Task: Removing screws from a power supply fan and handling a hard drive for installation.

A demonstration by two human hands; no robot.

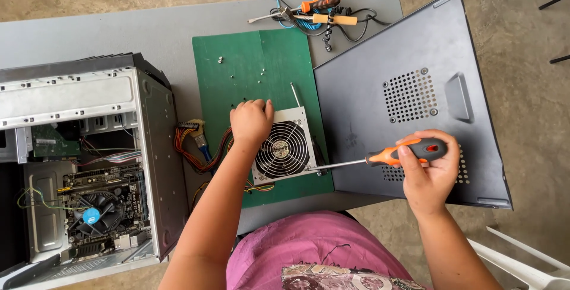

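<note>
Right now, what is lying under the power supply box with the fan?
The power supply box lies on a green mat, with coloured wires leaving its left side. What is directly beneath it is covered.

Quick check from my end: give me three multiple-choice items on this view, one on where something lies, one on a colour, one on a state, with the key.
1. Where does the power supply lie?
A. inside the computer case
B. on the green mat
C. on the floor

2. What colour is the handle of the screwdriver in the right hand?
A. orange and black
B. blue
C. all yellow

3. How is the computer case?
A. closed with its panel on
B. open, board and cooler fan showing
C. wrapped in plastic

Key: 1 B, it sits on the green mat under the left hand. 2 A, the grip shows orange with a black end. 3 B, the side panel lies apart on the table.
</note>
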